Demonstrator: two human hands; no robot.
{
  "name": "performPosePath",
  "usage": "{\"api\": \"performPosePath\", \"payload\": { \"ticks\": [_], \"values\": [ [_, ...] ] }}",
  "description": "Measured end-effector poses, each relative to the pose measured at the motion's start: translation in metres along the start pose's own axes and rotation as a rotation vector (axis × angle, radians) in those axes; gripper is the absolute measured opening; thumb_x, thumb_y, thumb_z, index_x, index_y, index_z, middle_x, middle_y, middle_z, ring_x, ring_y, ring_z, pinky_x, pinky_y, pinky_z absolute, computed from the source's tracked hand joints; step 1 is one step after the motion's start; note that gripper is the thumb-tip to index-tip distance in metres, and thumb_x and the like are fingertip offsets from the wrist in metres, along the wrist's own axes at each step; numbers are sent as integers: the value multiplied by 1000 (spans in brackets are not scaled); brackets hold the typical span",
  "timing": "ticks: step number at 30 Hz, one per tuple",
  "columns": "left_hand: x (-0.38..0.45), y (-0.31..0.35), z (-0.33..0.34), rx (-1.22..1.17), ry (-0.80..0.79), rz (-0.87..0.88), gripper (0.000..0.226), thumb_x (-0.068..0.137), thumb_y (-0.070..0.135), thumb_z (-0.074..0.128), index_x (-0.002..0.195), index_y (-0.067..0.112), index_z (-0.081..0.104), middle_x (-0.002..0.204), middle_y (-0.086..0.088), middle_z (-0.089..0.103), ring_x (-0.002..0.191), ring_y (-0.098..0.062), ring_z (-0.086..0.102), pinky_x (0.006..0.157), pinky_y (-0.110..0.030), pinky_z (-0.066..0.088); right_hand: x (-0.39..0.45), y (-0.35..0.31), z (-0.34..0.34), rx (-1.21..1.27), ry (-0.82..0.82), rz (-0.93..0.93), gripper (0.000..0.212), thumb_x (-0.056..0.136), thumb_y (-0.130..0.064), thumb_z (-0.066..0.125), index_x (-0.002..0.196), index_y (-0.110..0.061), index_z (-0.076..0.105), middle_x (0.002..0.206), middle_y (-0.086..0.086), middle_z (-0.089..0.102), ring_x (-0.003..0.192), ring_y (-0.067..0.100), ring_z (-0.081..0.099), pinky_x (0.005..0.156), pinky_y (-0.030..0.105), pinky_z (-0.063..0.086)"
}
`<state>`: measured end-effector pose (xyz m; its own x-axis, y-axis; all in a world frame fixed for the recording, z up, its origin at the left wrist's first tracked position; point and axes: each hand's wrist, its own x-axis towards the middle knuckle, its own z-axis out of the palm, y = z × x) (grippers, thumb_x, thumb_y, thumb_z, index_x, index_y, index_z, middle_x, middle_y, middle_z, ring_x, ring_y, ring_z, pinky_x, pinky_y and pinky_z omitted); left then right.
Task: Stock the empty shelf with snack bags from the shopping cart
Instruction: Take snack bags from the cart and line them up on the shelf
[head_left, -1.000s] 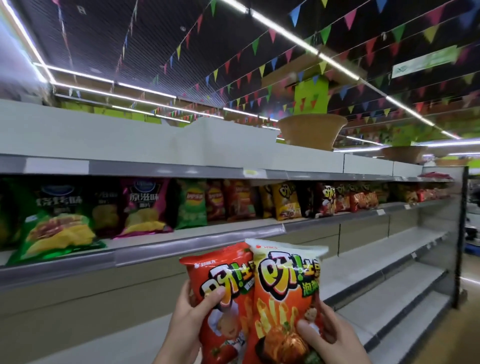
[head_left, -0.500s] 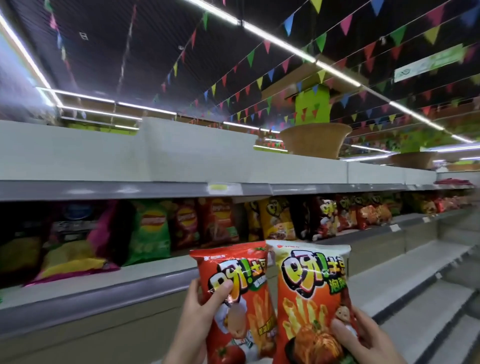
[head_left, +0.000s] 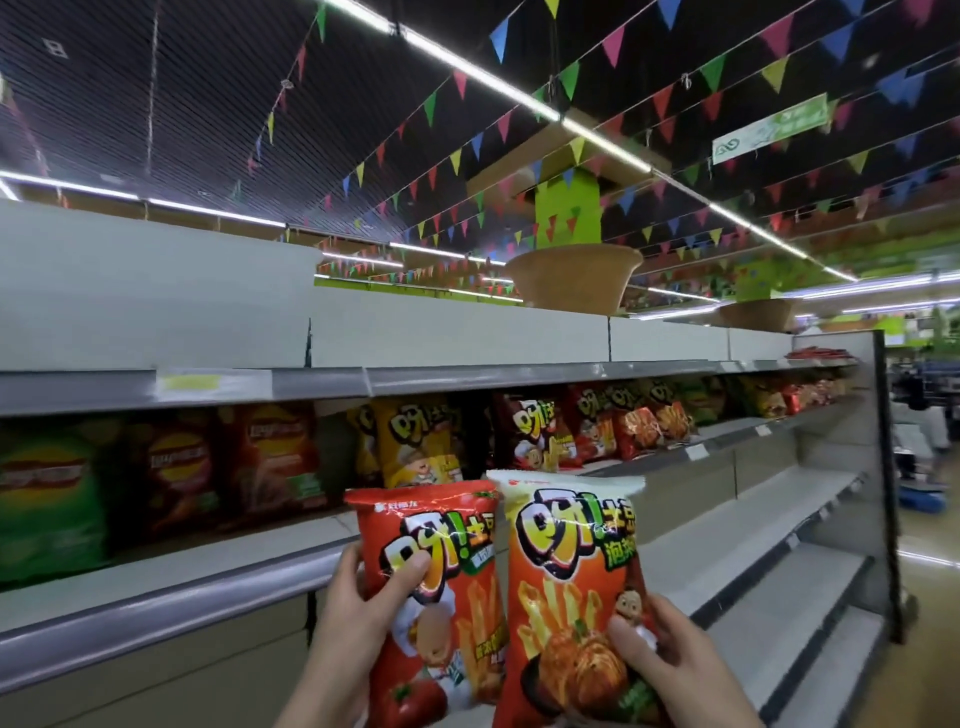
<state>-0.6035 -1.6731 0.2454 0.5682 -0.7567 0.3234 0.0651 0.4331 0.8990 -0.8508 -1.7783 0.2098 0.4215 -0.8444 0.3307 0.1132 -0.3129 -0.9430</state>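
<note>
2 snack bags held upright, side by side, edges overlapping, in front of stocked shelf (head_left: 332, 566). Red bag (head_left: 441, 587) in left hand (head_left: 358, 618): thumb across front, fingers wrapped behind. Orange bag w/ white top (head_left: 571, 587) in right hand (head_left: 670, 654): thumb pinching lower front. Both hands raised, palms inward. Bare shelves (head_left: 779, 525) to right of bags.

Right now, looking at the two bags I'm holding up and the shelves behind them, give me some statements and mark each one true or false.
1. Each hand grips its own bag: left hand the red bag, right hand the white-topped orange bag. True.
2. The red bag already sits on a shelf. False: it is held in the air.
3. The stocked shelf carries snack bags. True.
4. The lower shelves on the right are full. False: they are bare.
</note>
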Motion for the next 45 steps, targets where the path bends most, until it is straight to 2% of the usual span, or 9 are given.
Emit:
{"api": "performPosePath", "payload": {
  "ticks": [4,9,13,17,21,24,32,35,45],
  "values": [
    [-2,-22,63,-20,41,-17,80,53,40,95,119,18,56,98,-11,76,87,-34,74,78,-49,59,21,6,-62,19,-77,40,88,51,-64,81,123,-18,62,97,-5,77,88,13,74,72,25,57],
    [-3,-46,140,-17,82,-39,86,46,43,96,118,16,56,94,-9,77,85,-32,75,74,-46,59,50,10,-147,-76,-95,28,109,18,-81,81,109,-24,63,92,-13,77,82,5,73,65,18,55],
    [6,-65,184,11,153,-32,79,53,37,91,121,15,57,96,-10,76,85,-32,75,81,-49,58,72,18,-201,-71,-123,3,108,22,-80,80,113,-23,64,93,-10,77,84,6,73,74,21,56],
    [16,-82,217,92,148,-48,115,15,67,91,115,22,59,101,-8,76,90,-32,74,88,-53,56,89,39,-240,-70,-123,60,116,20,-78,85,118,-20,62,98,-2,77,90,19,74,88,42,58],
    [36,-94,242,144,129,-23,122,5,67,87,113,18,61,101,-8,74,93,-30,71,82,-44,55,121,57,-267,-27,-122,70,112,11,-74,86,107,-20,64,88,-2,78,78,15,75,60,22,58],
    [54,-107,258,175,102,-10,126,-2,71,85,110,17,63,93,-5,77,89,-27,72,73,-37,53,146,64,-282,-3,-120,17,99,32,-69,88,113,-16,66,91,-1,78,81,16,75,68,25,58],
    [121,-145,315,-12,152,25,92,41,52,93,119,16,60,101,-10,76,91,-31,74,83,-46,57,234,74,-336,-153,-196,-1,113,19,-83,79,114,-25,64,96,-9,77,88,10,73,77,24,57],
    [145,-153,340,-39,121,32,62,70,35,82,124,14,58,103,-11,76,92,-30,74,76,-41,58,269,71,-358,-172,-167,-9,118,17,-85,78,119,-30,60,106,-7,74,100,18,69,95,43,54],
    [192,-154,385,44,129,98,36,84,24,68,118,20,57,96,-4,77,86,-25,75,62,-33,59,337,81,-378,-1,-141,-13,104,16,-81,80,107,-33,62,82,-14,74,77,14,72,59,24,53]
  ]
}}
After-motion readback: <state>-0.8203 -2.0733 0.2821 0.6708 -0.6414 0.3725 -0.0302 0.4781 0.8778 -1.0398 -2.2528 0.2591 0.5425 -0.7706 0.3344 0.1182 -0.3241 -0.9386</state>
